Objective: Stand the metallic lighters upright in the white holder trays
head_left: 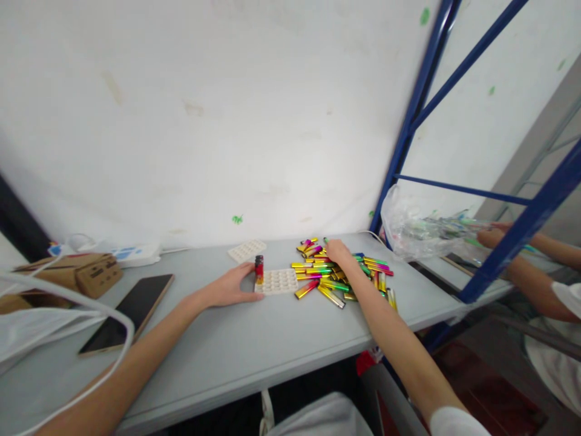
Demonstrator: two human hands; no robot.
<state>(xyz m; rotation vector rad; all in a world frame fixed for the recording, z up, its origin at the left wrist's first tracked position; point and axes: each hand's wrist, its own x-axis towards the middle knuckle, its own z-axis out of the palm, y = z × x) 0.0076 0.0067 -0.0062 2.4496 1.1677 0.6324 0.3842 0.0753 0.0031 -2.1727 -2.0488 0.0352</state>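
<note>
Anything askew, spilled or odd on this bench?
Nothing looks damaged. The colourful sticks lie in a loose heap, pointing every way, under the right hand. The white tray beside the left hand holds only one upright piece; its other holes show empty. A second tray sits askew behind it.

A white wall point(204, 109) is filling most of the view, carrying a few small green marks point(236, 218) and faint stains. A grey surface point(236, 351) is running along its foot, with its near edge crossing the lower frame. A blue metal rack point(406, 136) is rising at the surface's far right corner, its braces slanting up to the right. Behind the rack a second pale wall point(490, 121) is catching soft, even light. Below the surface's near edge, at the right, the room is lying in shadow.
</note>
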